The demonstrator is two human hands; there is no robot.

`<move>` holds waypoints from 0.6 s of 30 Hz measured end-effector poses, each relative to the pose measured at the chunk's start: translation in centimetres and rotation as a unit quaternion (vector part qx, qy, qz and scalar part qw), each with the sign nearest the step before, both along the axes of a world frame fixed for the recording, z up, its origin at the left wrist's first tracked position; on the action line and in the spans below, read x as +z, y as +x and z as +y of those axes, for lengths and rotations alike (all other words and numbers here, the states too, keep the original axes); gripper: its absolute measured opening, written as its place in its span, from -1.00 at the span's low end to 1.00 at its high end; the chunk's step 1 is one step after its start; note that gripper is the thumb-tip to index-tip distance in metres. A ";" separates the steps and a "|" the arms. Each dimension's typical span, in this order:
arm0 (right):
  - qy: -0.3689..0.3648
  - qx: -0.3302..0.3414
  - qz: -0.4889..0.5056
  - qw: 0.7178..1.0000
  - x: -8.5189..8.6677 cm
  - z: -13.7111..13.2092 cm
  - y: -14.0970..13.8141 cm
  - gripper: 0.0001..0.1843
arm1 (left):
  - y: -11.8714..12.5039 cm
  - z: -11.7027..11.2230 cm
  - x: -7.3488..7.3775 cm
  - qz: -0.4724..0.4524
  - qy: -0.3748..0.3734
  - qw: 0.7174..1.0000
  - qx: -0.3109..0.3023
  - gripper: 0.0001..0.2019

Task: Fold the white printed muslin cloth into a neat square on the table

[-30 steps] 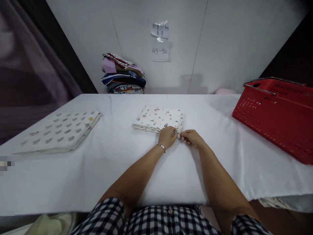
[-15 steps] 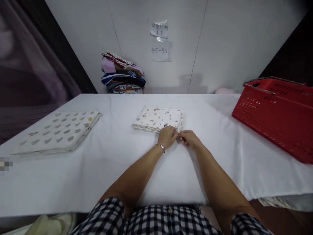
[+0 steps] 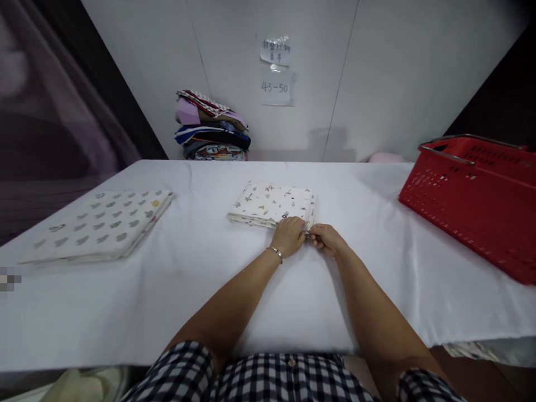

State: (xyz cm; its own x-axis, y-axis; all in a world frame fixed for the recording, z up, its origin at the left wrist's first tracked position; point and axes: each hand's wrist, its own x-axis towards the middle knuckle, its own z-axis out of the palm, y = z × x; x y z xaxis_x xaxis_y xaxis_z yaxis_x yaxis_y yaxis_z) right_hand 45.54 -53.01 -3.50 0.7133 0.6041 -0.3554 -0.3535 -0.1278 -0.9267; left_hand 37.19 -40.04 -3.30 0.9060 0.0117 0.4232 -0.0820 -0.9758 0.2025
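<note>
A folded white cloth (image 3: 272, 202) with small scattered prints lies in the middle of the table, its layers stacked at the near edge. My left hand (image 3: 288, 235), with a bracelet at the wrist, grips the cloth's near right corner, fingers curled over the top. Just to its right, my right hand (image 3: 329, 239) pinches the layers at that same corner between thumb and fingertips. The fingertips of both hands almost meet there, and part of the corner is hidden by them.
A larger folded cloth (image 3: 100, 226) with grey prints lies on the table's left. At the right stands a red basket (image 3: 473, 206) with metal handles. Behind the table's far edge rises a pile of folded fabrics (image 3: 211, 131). Paper signs (image 3: 276, 87) hang on the wall.
Both hands stay at the cloth's near right corner. The fingers of my left hand have shifted slightly over the edge; the cloth lies as before.
</note>
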 end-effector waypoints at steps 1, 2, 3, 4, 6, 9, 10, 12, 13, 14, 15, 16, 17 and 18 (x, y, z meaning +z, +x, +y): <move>0.002 0.002 0.002 1.000 0.0 0.0 0.0 -0.84 | -0.1 0.0 0.0 0.005 -0.005 1.000 -0.004 -0.81; 0.004 0.005 0.003 1.000 0.1 0.0 -0.1 -0.83 | -0.1 0.1 0.0 0.008 -0.009 1.000 -0.007 -0.78; 0.005 0.009 0.004 1.000 0.2 0.0 -0.2 -0.82 | -0.1 0.1 0.0 0.010 -0.013 1.000 -0.008 -0.77; 0.006 0.012 0.003 1.000 0.3 0.0 -0.2 -0.81 | -0.1 0.2 -0.1 0.012 -0.016 1.000 -0.007 -0.76; 0.008 0.017 0.000 1.000 0.5 -0.2 -0.2 -0.81 | 0.0 0.3 -0.2 0.012 -0.030 0.999 0.006 -0.79; -0.002 -0.006 -0.022 1.000 0.9 -0.7 0.2 -0.82 | 0.3 0.4 -0.4 0.002 -0.074 0.996 0.044 -0.82; -0.012 -0.021 -0.032 0.999 0.9 -0.9 0.4 -0.82 | 0.4 0.5 -0.4 -0.003 -0.093 0.994 0.059 -0.81; -0.036 -0.045 -0.048 0.997 0.9 -1.1 0.7 -0.83 | 0.5 0.5 -0.5 -0.013 -0.125 0.989 0.081 -0.80; -0.047 -0.049 -0.052 0.996 0.7 -1.2 0.8 -0.82 | 0.6 0.5 -0.5 -0.017 -0.136 0.987 0.087 -0.80; -0.056 -0.046 -0.054 0.996 0.6 -1.2 0.9 -0.82 | 0.6 0.5 -0.5 -0.020 -0.144 0.985 0.089 -0.80; -0.064 -0.039 -0.055 0.996 0.4 -1.2 0.9 -0.81 | 0.6 0.5 -0.6 -0.022 -0.149 0.985 0.089 -0.80; -0.070 -0.031 -0.056 0.995 0.2 -1.2 0.9 -0.81 | 0.6 0.5 -0.6 -0.024 -0.150 0.984 0.088 -0.81; -0.076 -0.024 -0.058 0.995 0.0 -1.1 0.9 -0.81 | 0.6 0.5 -0.6 -0.025 -0.150 0.985 0.086 -0.81; -0.080 -0.018 -0.061 0.995 -0.1 -1.0 0.8 -0.83 | 0.6 0.5 -0.6 -0.025 -0.147 0.985 0.084 -0.81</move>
State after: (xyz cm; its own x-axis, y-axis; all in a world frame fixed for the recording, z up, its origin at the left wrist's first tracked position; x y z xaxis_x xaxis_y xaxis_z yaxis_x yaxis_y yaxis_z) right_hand 46.38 -54.01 -3.63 0.7766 0.5204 -0.3550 -0.2470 -0.2668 -0.9315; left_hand 37.76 -39.54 -3.87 0.8586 0.2877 0.4243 0.0578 -0.8767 0.4776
